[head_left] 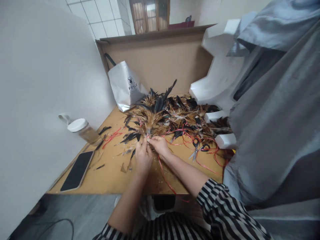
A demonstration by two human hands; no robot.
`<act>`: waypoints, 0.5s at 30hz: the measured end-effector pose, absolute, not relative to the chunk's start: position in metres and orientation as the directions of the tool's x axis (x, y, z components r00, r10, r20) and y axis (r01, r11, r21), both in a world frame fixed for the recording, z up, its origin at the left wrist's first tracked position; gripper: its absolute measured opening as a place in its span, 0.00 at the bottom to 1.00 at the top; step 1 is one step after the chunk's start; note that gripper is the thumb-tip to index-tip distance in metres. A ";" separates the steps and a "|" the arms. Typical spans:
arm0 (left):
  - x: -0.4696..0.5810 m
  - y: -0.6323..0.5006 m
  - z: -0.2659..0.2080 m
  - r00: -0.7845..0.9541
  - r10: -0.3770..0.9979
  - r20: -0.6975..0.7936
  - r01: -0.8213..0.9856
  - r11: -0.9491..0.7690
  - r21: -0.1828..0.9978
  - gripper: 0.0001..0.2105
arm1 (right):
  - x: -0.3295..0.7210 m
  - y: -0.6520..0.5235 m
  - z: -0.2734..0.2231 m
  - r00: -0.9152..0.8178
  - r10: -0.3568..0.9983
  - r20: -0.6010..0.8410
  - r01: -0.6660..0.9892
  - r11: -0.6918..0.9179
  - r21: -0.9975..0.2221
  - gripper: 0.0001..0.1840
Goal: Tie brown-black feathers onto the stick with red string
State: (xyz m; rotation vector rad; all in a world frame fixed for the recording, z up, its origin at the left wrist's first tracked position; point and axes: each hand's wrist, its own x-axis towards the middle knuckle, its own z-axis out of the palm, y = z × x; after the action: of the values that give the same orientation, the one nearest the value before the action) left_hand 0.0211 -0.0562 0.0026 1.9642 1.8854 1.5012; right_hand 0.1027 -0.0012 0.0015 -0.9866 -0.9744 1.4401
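Note:
A bundle of brown and black feathers [150, 121] stands fanned out just beyond my two hands. My left hand [144, 155] pinches the base of this bundle, its fingers closed. From the right, my right hand [160, 145] meets it at the same spot with thumb and fingers pressed together. Red string [161, 166] runs down from between the hands toward the table's front edge. Whether the right fingers hold the string or the quills is too small to tell. Loose black feathers [131, 136] lie left of the bundle.
A heap of feathers [185, 113] covers the back of the table [110, 180]. Black-handled scissors [197, 148] lie among red string at right. A phone [77, 170], a lidded jar [86, 131] and a silver bag [125, 85] stand or lie leftward. Grey cloth [277, 126] hangs at right.

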 end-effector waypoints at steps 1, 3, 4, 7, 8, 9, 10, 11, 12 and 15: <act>0.021 -0.057 0.004 -0.209 0.786 0.582 0.729 -0.271 0.628 0.17 | 0.103 -0.001 0.002 -0.062 0.996 -0.056 -0.312 -0.073 -0.947 0.17; 0.019 -0.056 0.006 -0.233 0.798 0.556 0.673 -0.281 0.685 0.16 | 0.104 -0.001 0.004 -0.060 0.997 -0.049 -0.313 -0.065 -0.948 0.18; 0.017 -0.055 0.007 -0.247 0.806 0.538 0.632 -0.287 0.720 0.15 | 0.104 -0.002 0.005 -0.063 0.997 -0.050 -0.315 -0.067 -0.947 0.18; 0.013 -0.051 0.009 -0.309 0.852 0.422 0.403 -0.285 0.870 0.12 | 0.107 -0.003 0.009 -0.087 0.994 -0.069 -0.327 -0.094 -0.940 0.18; 0.012 -0.049 0.010 -0.329 0.878 0.348 0.279 -0.262 0.924 0.11 | 0.108 -0.004 0.011 -0.102 0.991 -0.083 -0.333 -0.113 -0.936 0.18; 0.012 -0.048 0.011 -0.339 0.904 0.261 0.139 -0.226 0.964 0.11 | 0.110 -0.004 0.013 -0.122 0.988 -0.098 -0.342 -0.134 -0.930 0.18; 0.012 -0.048 0.013 -0.335 0.927 0.169 -0.004 -0.181 0.983 0.13 | 0.112 -0.004 0.014 -0.146 0.983 -0.109 -0.350 -0.154 -0.924 0.19; 0.011 -0.048 0.015 -0.315 0.945 0.084 -0.138 -0.133 0.981 0.14 | 0.114 -0.004 0.015 -0.170 0.979 -0.114 -0.360 -0.170 -0.918 0.19; 0.011 -0.048 0.018 -0.280 0.960 0.010 -0.254 -0.084 0.964 0.16 | 0.116 -0.004 0.016 -0.195 0.974 -0.114 -0.366 -0.180 -0.913 0.20; 0.008 -0.050 0.026 -0.108 0.983 -0.147 -0.464 0.081 0.882 0.16 | 0.122 -0.003 0.017 -0.300 0.949 -0.096 -0.369 -0.208 -0.906 0.20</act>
State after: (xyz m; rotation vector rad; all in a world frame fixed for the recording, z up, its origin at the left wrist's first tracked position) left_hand 0.0076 -0.0496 0.0258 0.6998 0.9997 1.4104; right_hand 0.1221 -0.0028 0.0167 -0.8600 -1.0071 1.6939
